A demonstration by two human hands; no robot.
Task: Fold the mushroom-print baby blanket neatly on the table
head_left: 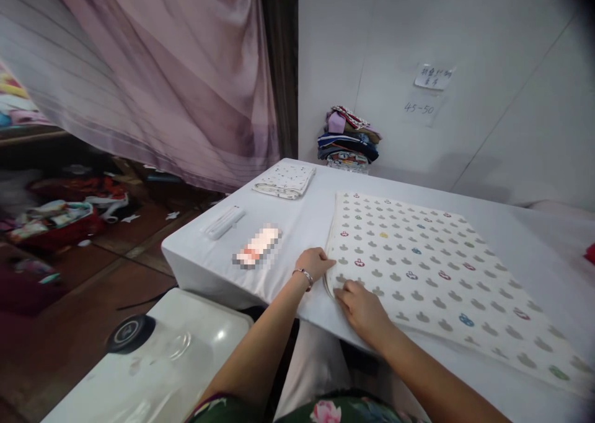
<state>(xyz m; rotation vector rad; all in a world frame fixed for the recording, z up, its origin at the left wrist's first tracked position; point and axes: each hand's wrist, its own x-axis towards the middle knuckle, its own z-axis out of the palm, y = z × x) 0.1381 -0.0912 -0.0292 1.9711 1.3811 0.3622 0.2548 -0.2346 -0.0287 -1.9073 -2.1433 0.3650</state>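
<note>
A cream cloth [409,268] printed with grey mushroom-like shapes and a few coloured ones lies flat and folded in layers on the white-covered table [297,225]. At its left edge, my left hand [313,264] has its fingers closed on the layered border, a bracelet round the wrist. Just to the right and nearer to me, my right hand [363,308] grips the near left corner, fingers bent and thumb against the fabric. The fingertips of both hands are partly hidden. Beyond them, a folded white cloth with small dark specks [284,181] rests near the far left table edge.
A blurred-out flat object [258,246] and a white plastic packet [223,222] lie left of my hands. Folded fabrics are stacked [349,139] against the wall. A pink curtain [209,82] hangs at left. A white machine-like surface [186,355] stands at lower left.
</note>
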